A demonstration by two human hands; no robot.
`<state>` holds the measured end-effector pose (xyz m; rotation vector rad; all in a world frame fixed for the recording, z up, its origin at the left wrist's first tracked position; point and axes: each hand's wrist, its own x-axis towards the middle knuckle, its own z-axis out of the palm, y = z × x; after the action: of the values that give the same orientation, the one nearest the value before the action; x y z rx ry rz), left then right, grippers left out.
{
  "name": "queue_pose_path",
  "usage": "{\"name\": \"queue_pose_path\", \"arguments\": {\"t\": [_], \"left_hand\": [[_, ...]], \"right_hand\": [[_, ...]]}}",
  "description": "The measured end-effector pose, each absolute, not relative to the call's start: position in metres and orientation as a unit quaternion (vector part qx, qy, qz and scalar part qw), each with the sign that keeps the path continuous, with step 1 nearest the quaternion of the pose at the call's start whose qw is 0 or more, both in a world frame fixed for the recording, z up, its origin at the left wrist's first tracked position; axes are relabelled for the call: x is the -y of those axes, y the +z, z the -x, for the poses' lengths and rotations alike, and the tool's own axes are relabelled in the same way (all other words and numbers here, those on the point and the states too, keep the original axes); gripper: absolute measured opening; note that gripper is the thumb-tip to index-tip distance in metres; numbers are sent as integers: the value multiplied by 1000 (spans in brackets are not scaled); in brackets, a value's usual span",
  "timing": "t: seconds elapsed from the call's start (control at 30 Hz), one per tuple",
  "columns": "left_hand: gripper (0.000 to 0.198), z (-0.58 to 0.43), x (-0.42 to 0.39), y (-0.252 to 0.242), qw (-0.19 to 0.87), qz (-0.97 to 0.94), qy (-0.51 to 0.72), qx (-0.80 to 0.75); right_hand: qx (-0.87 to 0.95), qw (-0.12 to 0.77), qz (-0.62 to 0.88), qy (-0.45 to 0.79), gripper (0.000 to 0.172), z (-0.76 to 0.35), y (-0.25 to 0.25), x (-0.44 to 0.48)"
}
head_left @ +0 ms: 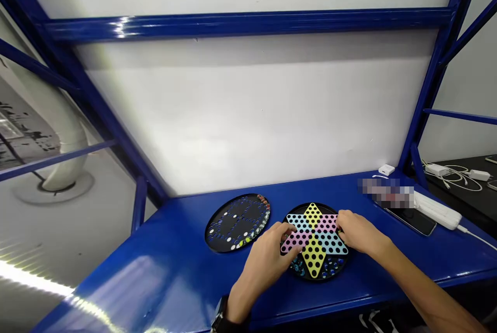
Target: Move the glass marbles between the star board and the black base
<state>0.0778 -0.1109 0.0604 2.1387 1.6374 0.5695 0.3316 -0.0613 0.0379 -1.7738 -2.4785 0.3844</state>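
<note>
A round black Chinese checkers board point(312, 215) with a six-pointed star of yellow, pink and pale blue arms lies on the blue tabletop point(166, 265). Small dark blue marbles point(331, 269) sit in its lower part. My left hand point(267, 255) rests over the board's lower left, its fingers on the pink arm. My right hand point(359, 232) reaches the right side of the star, with its fingertips curled down out of sight. To the left stands a second black round board point(237, 222), with several marbles point(248, 240) along its rim.
Behind the boards, a black phone point(413, 220) and a white power strip point(437, 210) lie at the right, with a small white adapter point(386, 170) near the wall. Blue metal frame bars point(248, 25) and a white wall rise behind the tabletop.
</note>
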Motion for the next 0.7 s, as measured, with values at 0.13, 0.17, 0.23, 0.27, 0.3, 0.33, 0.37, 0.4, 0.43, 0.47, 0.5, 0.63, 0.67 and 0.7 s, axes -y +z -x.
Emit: {"name": "queue_pose_path", "arguments": {"t": [0.13,0.17,0.23,0.27,0.3,0.33,0.37,0.4,0.43,0.47,0.5,0.63,0.67,0.7], "left_hand": [[29,-76,109,59,200,-761,211,-580],[30,-76,109,58,201,-760,214,-580],[30,-74,108,58,201,-758,219,-580],[29,-73,108,58,200,-758,222,-581],[29,-72,108,59,199,-757,224,-581],[28,-71,108,59,198,-757,226,-581],[27,-70,108,59,197,-756,228,-581],[27,-69,108,60,197,-756,230,-581],[26,-68,108,60,196,-755,234,-580],[26,-68,108,60,194,-755,237,-580],[26,-67,108,59,193,-755,240,-580],[26,-66,108,59,191,-755,230,-583],[26,-66,108,59,192,-756,227,-583],[27,-66,107,58,193,-756,226,-583]], "right_hand": [[802,-7,587,109,24,-324,40,64],[802,-14,588,108,26,-322,41,64],[802,-15,588,107,26,-321,43,62],[801,-15,589,106,26,-321,44,61],[799,-14,592,107,25,-322,45,61],[797,-10,594,108,24,-322,46,61],[796,-4,595,110,23,-324,47,60],[796,3,595,113,22,-325,47,60],[796,10,594,118,21,-327,46,60],[796,17,592,125,21,-328,46,60],[795,22,591,135,20,-330,45,60],[781,61,593,185,18,-337,37,56],[776,76,594,200,17,-338,35,55],[769,88,595,214,15,-340,33,55]]}}
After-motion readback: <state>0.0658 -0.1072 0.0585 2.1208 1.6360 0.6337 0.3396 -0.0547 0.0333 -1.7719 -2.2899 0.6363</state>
